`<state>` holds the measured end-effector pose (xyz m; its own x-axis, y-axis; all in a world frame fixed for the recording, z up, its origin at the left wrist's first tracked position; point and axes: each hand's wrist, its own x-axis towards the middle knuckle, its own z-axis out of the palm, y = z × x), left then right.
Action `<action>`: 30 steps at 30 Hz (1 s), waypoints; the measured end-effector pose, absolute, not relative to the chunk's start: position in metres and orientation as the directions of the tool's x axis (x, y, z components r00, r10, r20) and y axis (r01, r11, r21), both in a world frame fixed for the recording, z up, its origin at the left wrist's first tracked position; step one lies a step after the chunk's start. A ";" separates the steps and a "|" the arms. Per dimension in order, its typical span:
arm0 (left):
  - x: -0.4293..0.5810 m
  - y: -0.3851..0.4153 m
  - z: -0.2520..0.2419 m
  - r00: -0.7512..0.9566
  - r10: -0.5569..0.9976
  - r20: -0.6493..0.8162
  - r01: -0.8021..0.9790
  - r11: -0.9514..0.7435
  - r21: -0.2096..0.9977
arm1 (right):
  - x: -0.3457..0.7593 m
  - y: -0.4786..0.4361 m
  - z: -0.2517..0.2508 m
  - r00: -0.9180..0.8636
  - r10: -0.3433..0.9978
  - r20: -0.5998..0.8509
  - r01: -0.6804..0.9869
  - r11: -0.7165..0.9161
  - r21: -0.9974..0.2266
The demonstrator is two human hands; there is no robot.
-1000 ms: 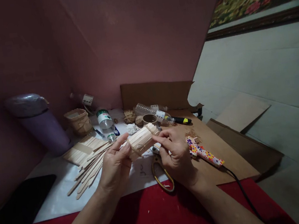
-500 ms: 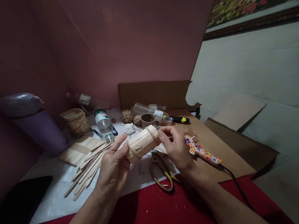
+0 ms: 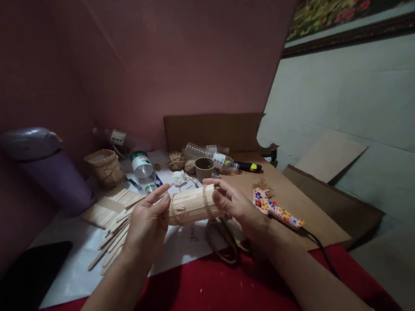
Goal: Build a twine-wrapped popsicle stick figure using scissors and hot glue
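A cylinder of wooden craft sticks (image 3: 192, 204), tied round with twine at both ends, lies level between my hands above the table. My left hand (image 3: 146, 225) cups its left end, fingers curled around it. At the right end, my right hand (image 3: 236, 205) grips with thumb and fingers near the twine band. Under my right hand a pair of scissors (image 3: 224, 247) lies on the white sheet (image 3: 70, 273). Loose craft sticks (image 3: 113, 232) are fanned out left of my left hand.
A flower-patterned glue gun (image 3: 277, 210) with black cord rests on brown cardboard (image 3: 313, 213) to the right. Behind stand a plastic bottle (image 3: 143, 170), a stick basket (image 3: 104, 167), twine balls (image 3: 178, 160), a brown cup (image 3: 205, 167), a purple vessel (image 3: 48, 167) and a marker (image 3: 249, 166).
The stick cylinder has turned from tilted up-right to level. Both hands have shifted slightly left and lower with it, the right hand now wrapping its right end.
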<state>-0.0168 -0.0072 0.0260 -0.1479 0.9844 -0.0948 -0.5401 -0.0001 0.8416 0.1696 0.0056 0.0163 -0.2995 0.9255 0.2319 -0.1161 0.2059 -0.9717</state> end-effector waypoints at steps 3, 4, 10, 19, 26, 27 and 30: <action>-0.019 -0.006 0.027 -0.160 0.984 -0.082 -0.531 -0.016 0.847 | 0.170 0.003 0.018 -0.361 0.904 0.229 -0.092 0.210 -0.973; -0.019 -0.007 0.029 -0.166 0.983 -0.074 -0.531 -0.026 0.847 | 0.171 0.003 0.019 -0.364 0.905 0.222 -0.074 0.209 -0.975; -0.013 -0.021 0.043 -0.018 0.999 0.041 -0.489 -0.045 0.871 | 0.175 0.004 0.022 -0.290 0.917 0.273 -0.163 0.234 -0.958; -0.016 -0.029 0.042 0.124 0.986 0.108 -0.498 -0.032 0.867 | 0.171 0.006 0.019 -0.419 0.866 0.273 -0.296 0.154 -0.943; -0.006 -0.027 0.037 0.014 0.985 0.173 -0.448 -0.149 0.881 | 0.169 -0.006 0.022 -0.087 0.716 0.693 0.257 0.688 -0.679; -0.006 -0.026 0.035 0.006 0.984 0.180 -0.422 -0.160 0.892 | 0.168 -0.009 0.023 -0.054 0.642 0.764 0.368 0.724 -0.583; -0.008 -0.024 0.028 0.019 0.978 0.209 -0.356 -0.189 0.915 | 0.167 -0.013 0.024 -0.055 0.516 0.855 0.539 0.736 -0.410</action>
<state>-0.0077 -0.0242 0.0278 0.0194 0.9776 0.2095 -0.3562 -0.1890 0.9151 0.1670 -0.0135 0.0237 -0.0546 0.5164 0.8546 0.5390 0.7357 -0.4101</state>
